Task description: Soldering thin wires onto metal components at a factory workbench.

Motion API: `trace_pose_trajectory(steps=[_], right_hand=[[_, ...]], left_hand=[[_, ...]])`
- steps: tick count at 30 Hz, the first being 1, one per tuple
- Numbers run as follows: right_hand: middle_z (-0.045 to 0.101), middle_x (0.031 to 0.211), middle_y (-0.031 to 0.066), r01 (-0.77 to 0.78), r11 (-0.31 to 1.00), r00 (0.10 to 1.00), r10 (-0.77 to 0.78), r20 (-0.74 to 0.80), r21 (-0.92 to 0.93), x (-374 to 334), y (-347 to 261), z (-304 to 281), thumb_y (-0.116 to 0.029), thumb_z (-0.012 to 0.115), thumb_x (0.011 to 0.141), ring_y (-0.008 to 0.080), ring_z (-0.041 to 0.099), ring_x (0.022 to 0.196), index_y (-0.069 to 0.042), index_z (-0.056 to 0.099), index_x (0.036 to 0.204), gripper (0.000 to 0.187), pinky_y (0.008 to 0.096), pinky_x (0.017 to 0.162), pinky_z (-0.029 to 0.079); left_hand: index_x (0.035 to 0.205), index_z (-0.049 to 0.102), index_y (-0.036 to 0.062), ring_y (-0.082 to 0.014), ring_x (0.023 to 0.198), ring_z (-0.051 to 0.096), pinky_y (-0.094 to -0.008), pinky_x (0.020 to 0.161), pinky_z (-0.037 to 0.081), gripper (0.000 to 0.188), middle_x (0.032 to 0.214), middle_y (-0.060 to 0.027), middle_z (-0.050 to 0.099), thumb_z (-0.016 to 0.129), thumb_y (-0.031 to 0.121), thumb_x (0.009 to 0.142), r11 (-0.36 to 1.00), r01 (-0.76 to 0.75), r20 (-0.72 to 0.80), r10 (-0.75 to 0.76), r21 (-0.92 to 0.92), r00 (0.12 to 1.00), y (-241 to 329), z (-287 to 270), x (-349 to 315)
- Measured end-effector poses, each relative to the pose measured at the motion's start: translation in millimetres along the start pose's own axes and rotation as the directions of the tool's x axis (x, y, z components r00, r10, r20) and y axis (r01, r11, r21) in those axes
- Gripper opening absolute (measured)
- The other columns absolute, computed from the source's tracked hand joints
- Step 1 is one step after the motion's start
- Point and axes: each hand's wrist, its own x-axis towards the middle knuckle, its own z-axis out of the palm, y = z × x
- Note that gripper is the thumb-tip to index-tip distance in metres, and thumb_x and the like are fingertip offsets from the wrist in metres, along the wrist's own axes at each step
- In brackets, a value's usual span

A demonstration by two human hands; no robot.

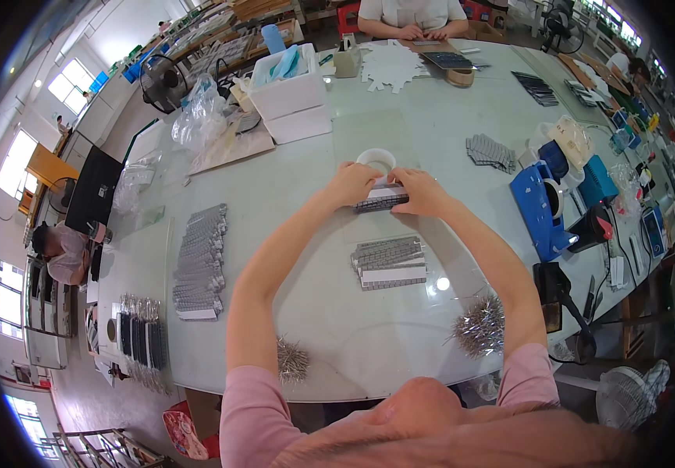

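Both my hands are at a short dark grid-patterned strip [383, 201] with a white band along its far edge. My left hand [353, 185] grips its left end, fingers curled over the top. At the right end, my right hand [422, 193] pinches it between thumb and fingers. Just beyond the strip lies a white ring-shaped roll [376, 158], probably tape, partly hidden by my fingers. Nearer to me rests a pile of grey grid-patterned strips [390, 253], one showing a white band. What lies beneath my fingertips is hidden.
Overlapping grey strips [199, 261] form a long row at left. Silver tinsel [479, 324] lies by my right forearm. A blue tape dispenser [536, 207] stands at right, more grey strips [490, 152] beyond it. White bins [291, 97] stand far left; a co-worker [414, 17] sits opposite.
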Motion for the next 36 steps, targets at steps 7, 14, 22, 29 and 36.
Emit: trace_pose_trajectory(steps=[7,14,22,29,36], right_hand=[[0.066,0.102,0.0132,-0.037,0.994,0.999,0.036,0.015,0.107,-0.3,-0.7,-2.9,-0.020,0.083,0.067,0.0321,0.063,0.096,-0.011,0.053,0.113,0.055,0.0408,0.084,0.050],[0.064,0.109,0.0119,0.000,0.999,0.992,0.005,-0.124,0.039,-13.8,-0.1,-3.4,-0.025,0.081,0.070,0.0319,0.060,0.105,-0.013,0.054,0.117,0.056,0.0426,0.090,0.047],[0.064,0.112,0.0119,-0.085,0.978,0.863,0.168,-0.476,0.190,-148.0,-79.7,-60.1,-0.018,0.077,0.078,0.0293,0.060,0.107,-0.005,0.060,0.113,0.041,0.0377,0.093,0.047],[0.062,0.097,0.0004,-0.383,0.339,0.370,0.909,-0.193,0.860,-342.6,-100.6,-53.4,-0.016,0.068,0.091,0.0111,0.062,0.089,-0.006,0.060,0.107,0.020,0.0244,0.076,0.049],[0.060,0.093,0.0003,-0.352,0.430,0.024,0.892,-0.452,0.831,-396.0,-83.0,-75.8,-0.024,0.075,0.086,0.0090,0.058,0.075,-0.012,0.046,0.120,0.047,0.0250,0.065,0.047]], left_hand=[[0.112,0.069,0.0109,-0.0290,0.103,0.063,-0.0496,0.102,0.037,0.028,0.100,-0.0118,0.070,0.052,0.010,0.090,0.999,0.047,0.014,-0.047,0.012,0.999,9.5,-3.1,-2.3],[0.125,0.060,0.0089,-0.0326,0.120,0.054,-0.0498,0.102,0.037,0.037,0.127,-0.0120,0.060,0.055,0.008,0.088,1.000,0.010,-0.262,-0.012,-0.009,0.965,30.4,-11.2,-27.2],[0.123,0.060,0.0084,-0.0289,0.126,0.049,-0.0500,0.106,0.034,0.037,0.127,-0.0109,0.059,0.063,0.013,0.086,0.992,-0.066,-0.178,0.085,0.108,0.980,130.1,6.4,-147.9],[0.139,0.048,0.0090,-0.0325,0.143,0.027,-0.0549,0.114,0.020,0.055,0.153,-0.0132,0.034,0.063,0.031,0.091,0.978,0.065,-0.105,-0.045,0.198,0.993,174.6,53.5,-191.1],[0.146,0.039,0.0072,-0.0347,0.145,0.022,-0.0560,0.115,0.016,0.061,0.157,-0.0153,0.026,0.057,0.034,0.094,0.973,0.141,-0.121,-0.120,0.183,0.985,181.4,63.3,-182.3]])
